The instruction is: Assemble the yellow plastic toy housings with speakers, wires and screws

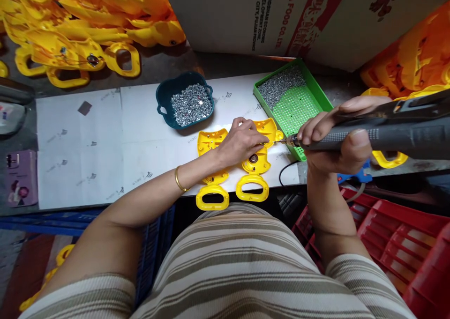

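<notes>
My right hand [337,131] is wrapped round a dark grey electric screwdriver [393,127], held nearly level. Its bit points left, with the tip close to the fingers of my left hand [244,141]. Those left fingers are pinched together over a yellow plastic shell half [258,162]; whether a small screw is between them is hidden. This shell has a ring handle at its lower end and a round metal part inside. Just left of it lies a second yellow shell half [211,141], also with a ring handle [213,198], partly covered by my left forearm.
A dark teal basin [165,99] of small metal parts and a green perforated tray [316,92] of screws stand behind the shells. Yellow shells [87,28] are heaped at back left. A large carton [225,19] stands behind, a purple phone [21,178] far left, red crates [404,225] lower right.
</notes>
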### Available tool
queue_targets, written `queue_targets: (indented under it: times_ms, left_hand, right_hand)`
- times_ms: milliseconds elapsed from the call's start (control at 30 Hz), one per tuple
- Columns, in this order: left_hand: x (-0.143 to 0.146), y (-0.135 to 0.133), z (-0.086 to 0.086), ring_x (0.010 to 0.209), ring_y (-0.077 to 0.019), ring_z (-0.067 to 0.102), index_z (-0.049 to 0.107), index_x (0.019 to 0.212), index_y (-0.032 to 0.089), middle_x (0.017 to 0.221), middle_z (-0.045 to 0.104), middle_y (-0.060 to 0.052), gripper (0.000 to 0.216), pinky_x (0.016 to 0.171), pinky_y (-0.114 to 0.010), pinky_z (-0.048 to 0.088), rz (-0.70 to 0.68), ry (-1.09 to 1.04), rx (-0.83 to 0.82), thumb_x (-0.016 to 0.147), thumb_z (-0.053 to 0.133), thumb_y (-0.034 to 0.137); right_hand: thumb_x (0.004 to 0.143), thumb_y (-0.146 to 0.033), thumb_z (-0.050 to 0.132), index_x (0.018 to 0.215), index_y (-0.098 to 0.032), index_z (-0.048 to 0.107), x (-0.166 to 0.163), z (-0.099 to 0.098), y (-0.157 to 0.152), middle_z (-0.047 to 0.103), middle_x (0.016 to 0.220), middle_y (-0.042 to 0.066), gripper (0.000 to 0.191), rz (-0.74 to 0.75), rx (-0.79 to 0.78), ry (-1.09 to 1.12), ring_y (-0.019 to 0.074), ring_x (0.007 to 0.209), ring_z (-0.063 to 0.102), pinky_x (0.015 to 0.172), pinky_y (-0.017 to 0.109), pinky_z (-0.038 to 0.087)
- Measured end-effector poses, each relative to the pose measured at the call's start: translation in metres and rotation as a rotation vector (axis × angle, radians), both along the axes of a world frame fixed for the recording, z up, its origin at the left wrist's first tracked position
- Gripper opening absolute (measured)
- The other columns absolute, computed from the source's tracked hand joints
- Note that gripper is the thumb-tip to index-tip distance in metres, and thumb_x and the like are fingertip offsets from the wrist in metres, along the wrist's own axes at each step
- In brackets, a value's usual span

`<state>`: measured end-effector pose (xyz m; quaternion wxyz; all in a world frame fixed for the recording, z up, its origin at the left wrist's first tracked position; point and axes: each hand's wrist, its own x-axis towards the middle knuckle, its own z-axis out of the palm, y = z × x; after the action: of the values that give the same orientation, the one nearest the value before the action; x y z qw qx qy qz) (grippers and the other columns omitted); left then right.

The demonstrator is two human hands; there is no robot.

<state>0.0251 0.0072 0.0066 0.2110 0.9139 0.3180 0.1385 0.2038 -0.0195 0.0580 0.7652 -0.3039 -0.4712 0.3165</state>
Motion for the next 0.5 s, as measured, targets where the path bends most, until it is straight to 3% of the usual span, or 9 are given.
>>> queue_targets:
  times_ms: [167, 500]
  left_hand:
    - [0.000, -0.003, 0.002, 0.090, -0.0195, 0.056, 0.072, 0.104, 0.025, 0.085, 0.072, -0.002, 0.017, 0.092, -0.042, 0.029, 0.084, -0.049, -0.004, 0.089, 0.065, 0.028]
    - [0.014, -0.008, -0.004, 0.103, -0.0262, 0.046, 0.075, 0.094, 0.026, 0.097, 0.069, -0.004, 0.012, 0.087, -0.046, 0.025, 0.270, 0.066, 0.065, 0.088, 0.064, 0.029]
  right_hand:
    - [0.077, -0.047, 0.067, 0.090, -0.031, 0.059, 0.000, 0.001, 0.001, 0.043, 0.046, -0.009, 0.022, 0.008, 0.008, 0.006, 0.0113, 0.029, 0.035, 0.029, 0.026, 0.030]
    - [0.077, -0.043, 0.069, 0.089, -0.029, 0.063, -0.007, 0.003, 0.004, 0.046, 0.047, -0.008, 0.020, 0.031, 0.007, 0.034, 0.0117, 0.032, 0.039, 0.032, 0.026, 0.033]
